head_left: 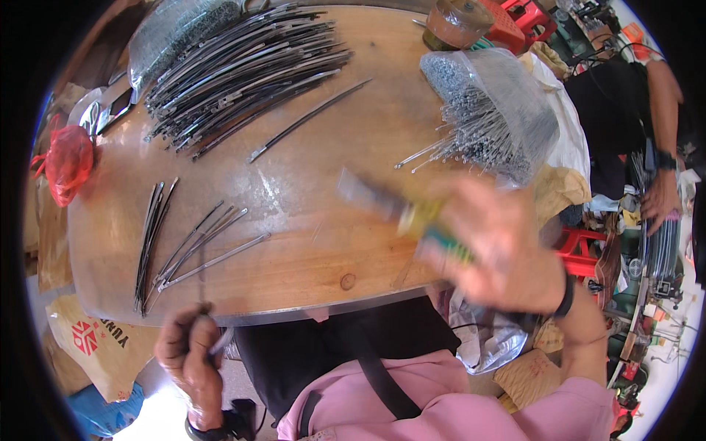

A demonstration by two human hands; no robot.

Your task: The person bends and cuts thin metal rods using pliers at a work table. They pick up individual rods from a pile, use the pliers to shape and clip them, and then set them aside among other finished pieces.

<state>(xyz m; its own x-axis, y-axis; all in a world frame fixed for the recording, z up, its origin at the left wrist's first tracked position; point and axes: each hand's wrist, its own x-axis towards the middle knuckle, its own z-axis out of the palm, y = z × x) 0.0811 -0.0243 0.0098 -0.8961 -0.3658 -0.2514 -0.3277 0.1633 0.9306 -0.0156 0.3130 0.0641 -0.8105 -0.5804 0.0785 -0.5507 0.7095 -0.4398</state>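
My right hand (pixel 489 242), smeared by motion, is raised over the right half of the wooden table. It is closed around a tool with a yellow and green handle (pixel 434 228) and a grey, flat-looking end; its kind is too blurred to tell. At the table's near left edge my left hand (pixel 193 349) is closed, fingers pinched together. A thin dark strip (pixel 202 275) rises from its fingertips over the tabletop. Just beyond this hand lie a few loose metal strips (pixel 202 250) and a small narrow bunch of dark strips (pixel 151 246).
A big pile of dark metal strips (pixel 243 73) covers the far left, with one strip (pixel 309 117) apart. Thin wire rods spill from a clear plastic bag (pixel 507 110) at right. A red plastic bag (pixel 70 165) sits left. Another person's arm (pixel 664 125) shows far right.
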